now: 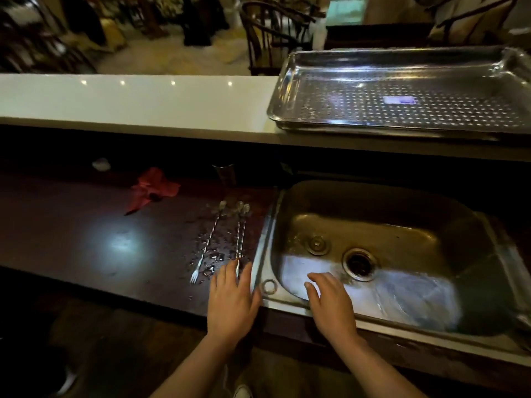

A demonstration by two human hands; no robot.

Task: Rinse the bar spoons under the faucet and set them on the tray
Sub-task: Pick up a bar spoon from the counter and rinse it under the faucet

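Three long twisted bar spoons lie on the wet dark counter left of the sink: one (207, 242) with a fork end nearest me, and two (239, 234) side by side closer to the sink. My left hand (232, 300) lies flat with straight fingers, fingertips touching the near ends of the two spoons. My right hand (330, 303) hovers with relaxed fingers over the front rim of the steel sink (402, 225), holding nothing. A perforated steel tray (402, 96) sits on the raised white bar top at the back right. No faucet shows.
A crumpled red cloth (152, 188) lies on the counter at the back left. A metal cup (225, 175) stands behind the spoons. The sink has an open drain (359, 264) and a plug (317, 244). Chairs stand beyond the bar top.
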